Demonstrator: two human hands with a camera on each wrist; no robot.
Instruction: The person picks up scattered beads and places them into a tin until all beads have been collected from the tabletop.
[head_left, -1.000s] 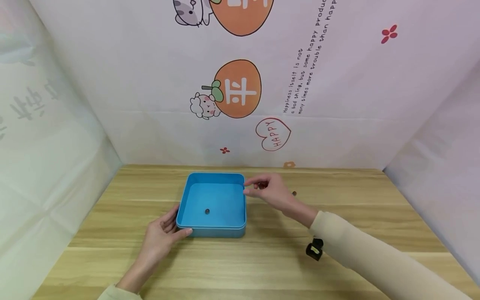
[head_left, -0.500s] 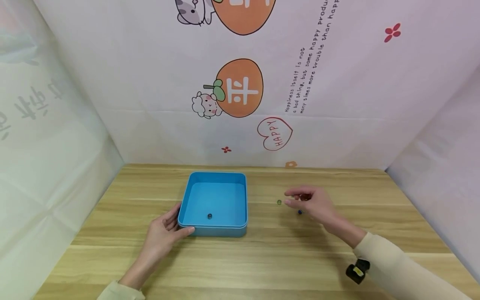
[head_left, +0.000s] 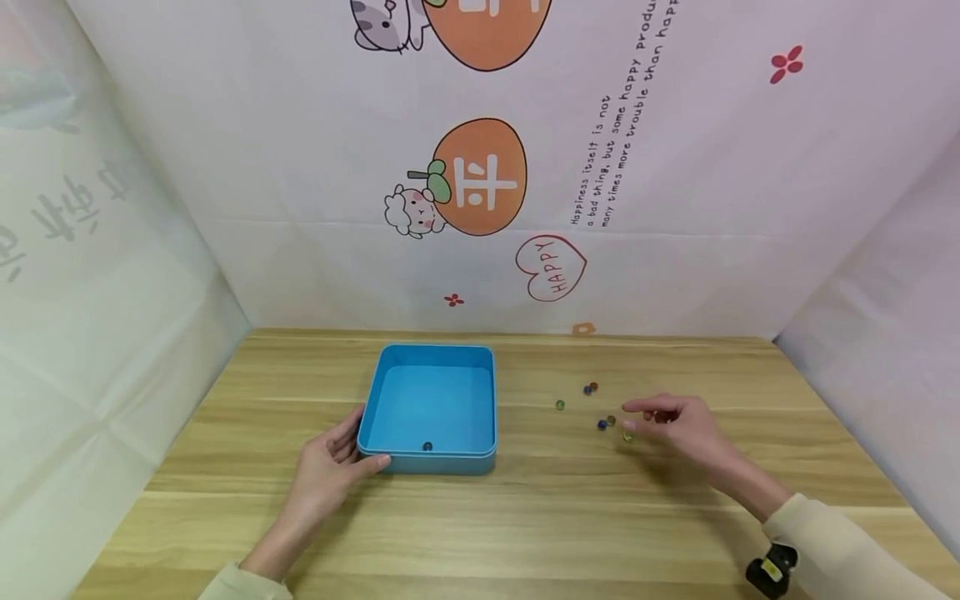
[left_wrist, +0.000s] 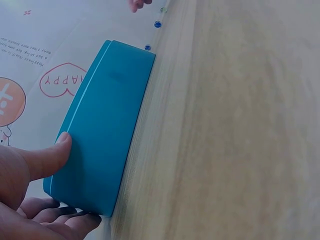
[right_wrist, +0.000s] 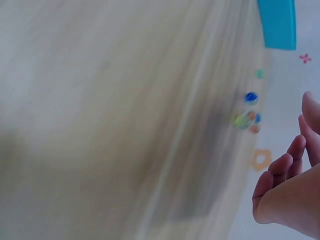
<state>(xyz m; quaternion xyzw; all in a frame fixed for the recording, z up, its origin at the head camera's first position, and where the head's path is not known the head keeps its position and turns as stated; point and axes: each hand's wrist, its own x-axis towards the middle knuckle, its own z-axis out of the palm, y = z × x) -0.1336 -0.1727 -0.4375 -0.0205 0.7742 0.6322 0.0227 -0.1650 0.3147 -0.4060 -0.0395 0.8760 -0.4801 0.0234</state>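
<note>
Backdrop (head_left: pixel 675 192) of pale printed sheeting is hung behind and to both sides of the scene; orange fruit motifs, a small sheep, a "HAPPY" heart and slanted text are printed on it.

Table (head_left: pixel 525 517), light wood grain, is spread across the lower half of the head view.

Blue box (head_left: pixel 427 408), square, shallow and lidless, is set on the table at about 10 o'clock from its middle. One dark marble (head_left: pixel 427 447) is seen inside, against the near wall of the box.

Left hand (head_left: pixel 326 475) is placed at 7 o'clock of the box, at its near left corner. The thumb is pressed on the front wall and the fingers are curled around the side, so the corner is gripped; this is confirmed in the left wrist view (left_wrist: pixel 30 180).

Right hand (head_left: pixel 686 429) is held low over the table, well apart from the box at its 3 o'clock. The fingers are loosely bent, the index is pointed left, and nothing is seen held.

Loose marbles (head_left: pixel 603 417), six or so, are scattered on the table between box and right hand; the nearest one (head_left: pixel 627 437) lies just beside the fingertips. Colours are blurred in the right wrist view (right_wrist: pixel 247 112).
</note>
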